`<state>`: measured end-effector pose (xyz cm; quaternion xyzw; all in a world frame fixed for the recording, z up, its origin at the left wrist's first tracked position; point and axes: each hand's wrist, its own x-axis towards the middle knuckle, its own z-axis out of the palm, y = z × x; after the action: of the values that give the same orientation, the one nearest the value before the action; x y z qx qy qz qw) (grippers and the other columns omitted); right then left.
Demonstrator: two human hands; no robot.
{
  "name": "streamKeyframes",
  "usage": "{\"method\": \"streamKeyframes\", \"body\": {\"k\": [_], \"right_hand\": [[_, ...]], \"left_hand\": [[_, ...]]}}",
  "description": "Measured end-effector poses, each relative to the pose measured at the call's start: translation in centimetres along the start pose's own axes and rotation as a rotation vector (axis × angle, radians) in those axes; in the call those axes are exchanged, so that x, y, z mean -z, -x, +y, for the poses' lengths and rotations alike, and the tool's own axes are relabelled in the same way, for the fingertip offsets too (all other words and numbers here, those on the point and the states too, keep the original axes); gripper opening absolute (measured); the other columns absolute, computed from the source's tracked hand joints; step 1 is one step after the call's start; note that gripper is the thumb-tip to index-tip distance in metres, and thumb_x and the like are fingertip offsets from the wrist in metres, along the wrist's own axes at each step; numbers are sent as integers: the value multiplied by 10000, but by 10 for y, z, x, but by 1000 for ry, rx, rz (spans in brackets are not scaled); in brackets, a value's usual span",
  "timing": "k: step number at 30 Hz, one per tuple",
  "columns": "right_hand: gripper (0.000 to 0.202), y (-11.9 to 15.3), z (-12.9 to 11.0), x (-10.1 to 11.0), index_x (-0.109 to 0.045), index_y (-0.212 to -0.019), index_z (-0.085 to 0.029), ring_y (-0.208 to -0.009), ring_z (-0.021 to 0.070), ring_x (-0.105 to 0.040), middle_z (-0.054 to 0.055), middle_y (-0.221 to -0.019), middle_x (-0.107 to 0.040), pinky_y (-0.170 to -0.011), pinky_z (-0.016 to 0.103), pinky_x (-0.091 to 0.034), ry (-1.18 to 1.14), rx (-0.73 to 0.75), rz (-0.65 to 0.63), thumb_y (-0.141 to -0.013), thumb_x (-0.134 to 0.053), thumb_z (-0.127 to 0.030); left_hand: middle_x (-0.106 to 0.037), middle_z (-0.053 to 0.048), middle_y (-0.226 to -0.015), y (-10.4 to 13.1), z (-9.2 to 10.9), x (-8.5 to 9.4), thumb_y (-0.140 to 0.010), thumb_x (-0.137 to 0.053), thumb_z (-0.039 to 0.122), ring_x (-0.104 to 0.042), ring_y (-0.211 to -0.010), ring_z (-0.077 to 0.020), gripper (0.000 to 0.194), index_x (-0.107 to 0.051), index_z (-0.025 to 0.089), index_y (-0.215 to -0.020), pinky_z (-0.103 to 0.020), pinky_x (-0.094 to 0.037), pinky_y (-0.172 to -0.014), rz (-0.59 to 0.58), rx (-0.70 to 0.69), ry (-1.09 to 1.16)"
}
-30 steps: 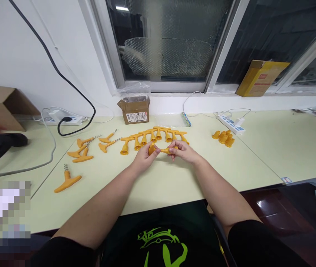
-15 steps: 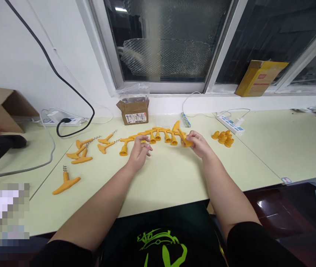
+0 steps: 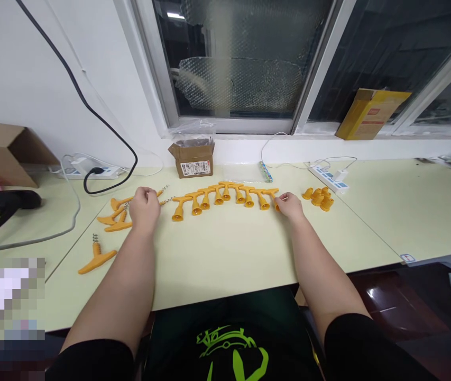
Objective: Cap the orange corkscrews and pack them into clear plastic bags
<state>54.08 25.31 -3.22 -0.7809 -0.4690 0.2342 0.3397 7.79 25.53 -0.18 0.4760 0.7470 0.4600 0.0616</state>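
Corkscrew (image 3: 163, 202) mostly behind left hand (image 3: 145, 206), perhaps in grasp

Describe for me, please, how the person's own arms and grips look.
The left arm and right arm wear short black sleeves ending near the elbows; below that they are bare. The left grip and right grip are ungloved hands, with no watch, ring or cable visible.

Left of centre, my left hand (image 3: 145, 209) curls over loose corkscrews (image 3: 118, 226); right of centre, my right hand (image 3: 291, 206) holds a capped corkscrew (image 3: 277, 207), caps (image 3: 318, 198) lying further right.
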Motion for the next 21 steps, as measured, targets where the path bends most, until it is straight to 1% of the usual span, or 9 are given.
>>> {"method": "streamKeyframes", "body": {"k": [2, 5, 7, 9, 12, 14, 17, 19, 21], "right_hand": [[286, -2, 2, 0, -613, -865, -240, -819, 214, -670, 36, -907, -750, -696, 312, -447, 2, 16, 8, -788, -716, -496], [368, -7, 7, 2, -594, -874, -241, -836, 230, -652, 49, -952, -737, -702, 333, -432, 25, 25, 102, -815, -649, -600], [331, -9, 10, 4, -584, -866, -239, -833, 233, -642, 47, -926, -727, -696, 337, -424, 29, 23, 138, -825, -632, -564], [270, -9, 11, 4, -591, -856, -239, -820, 227, -638, 35, -897, -721, -689, 332, -423, 22, 16, 100, -805, -650, -498], [217, -8, 11, 2, -613, -836, -236, -822, 216, -640, 24, -889, -720, -692, 320, -431, 6, 24, 24, -771, -675, -433], [211, -7, 10, 0, -624, -840, -234, -823, 209, -640, 23, -906, -721, -695, 314, -434, -9, 36, 22, -757, -684, -419], [223, -7, 10, 0, -628, -851, -234, -811, 200, -635, 18, -911, -719, -701, 312, -436, -41, 42, 64, -750, -687, -424], [222, -8, 10, -1, -627, -840, -235, -806, 198, -632, 12, -889, -714, -704, 312, -439, -64, 45, 68, -749, -686, -429], [219, -8, 10, -2, -627, -828, -235, -794, 198, -628, 8, -862, -705, -700, 312, -443, -82, 47, 52, -745, -688, -429]], "left_hand": [[-700, -141, -992, -12, -15, 5, -890, -571, 300, -614, -1077, -371, 164, -681, 199, -957, -481, -470, -959, -76, 60, -144], [-650, -226, -1266, -21, -30, 4, -848, -626, 285, -492, -1313, -462, 243, -734, 177, -1038, -581, -415, -1069, -147, 75, -281], [-582, -237, -1406, -23, -34, 2, -834, -649, 280, -416, -1397, -492, 323, -743, 188, -1129, -636, -377, -1103, -209, 100, -339], [-540, -223, -1476, -22, -34, 0, -814, -678, 277, -384, -1429, -503, 412, -727, 217, -1218, -672, -358, -1112, -274, 125, -389], [-526, -203, -1508, -20, -32, -1, -780, -713, 267, -380, -1433, -506, 528, -693, 251, -1308, -688, -356, -1112, -319, 131, -430], [-525, -205, -1510, -19, -30, -1, -778, -710, 264, -382, -1428, -505, 552, -684, 251, -1330, -685, -364, -1104, -323, 127, -439], [-541, -197, -1498, -18, -28, 0, -793, -694, 250, -392, -1419, -498, 510, -697, 253, -1303, -672, -379, -1093, -320, 125, -453], [-589, -186, -1444, -17, -28, 0, -802, -685, 222, -420, -1402, -481, 438, -713, 249, -1239, -648, -395, -1089, -308, 131, -437], [-657, -180, -1329, -16, -28, 2, -821, -673, 199, -472, -1361, -455, 375, -698, 230, -1193, -622, -420, -1070, -238, 135, -339]]}}
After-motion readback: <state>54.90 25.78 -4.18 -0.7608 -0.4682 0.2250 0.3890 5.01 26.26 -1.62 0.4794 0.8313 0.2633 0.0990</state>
